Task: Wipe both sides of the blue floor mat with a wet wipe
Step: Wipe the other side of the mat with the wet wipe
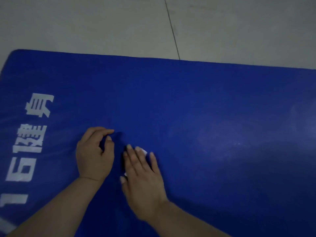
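Note:
The blue floor mat (196,103) lies flat on the floor and fills most of the view, with white printed characters (32,134) along its left end. My right hand (143,178) lies flat on the mat with straight fingers, pressing a white wet wipe (145,152) that shows only as small white bits under the fingertips and by the thumb. My left hand (94,154) rests on the mat just to the left, fingers loosely curled, holding nothing. A paler damp sheen (222,139) marks the mat to the right of my hands.
Pale grey floor tiles (102,23) lie beyond the mat's far edge, with a dark grout line (172,29) running away from it. The mat's rounded far-left corner (15,52) is in view.

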